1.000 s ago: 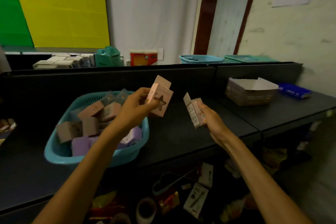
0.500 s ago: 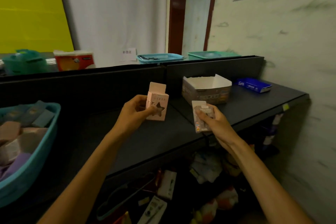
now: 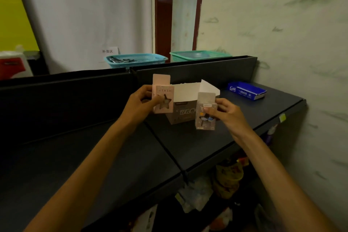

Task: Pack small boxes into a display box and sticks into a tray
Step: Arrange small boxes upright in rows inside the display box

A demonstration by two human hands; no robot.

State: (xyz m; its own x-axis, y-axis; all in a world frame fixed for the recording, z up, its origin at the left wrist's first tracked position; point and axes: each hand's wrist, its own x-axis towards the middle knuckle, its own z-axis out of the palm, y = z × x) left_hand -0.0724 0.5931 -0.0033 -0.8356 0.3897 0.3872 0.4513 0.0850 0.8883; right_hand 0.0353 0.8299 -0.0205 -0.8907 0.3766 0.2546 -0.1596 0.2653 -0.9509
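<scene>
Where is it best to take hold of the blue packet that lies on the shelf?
Probably across the long sides of the blue packet, coming from above. It lies flat on the dark shelf, apart from the display box, so its top and sides are free.

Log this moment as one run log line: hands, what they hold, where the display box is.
left hand: holds pink box | right hand: holds grey box | display box: open, on shelf behind both
</scene>
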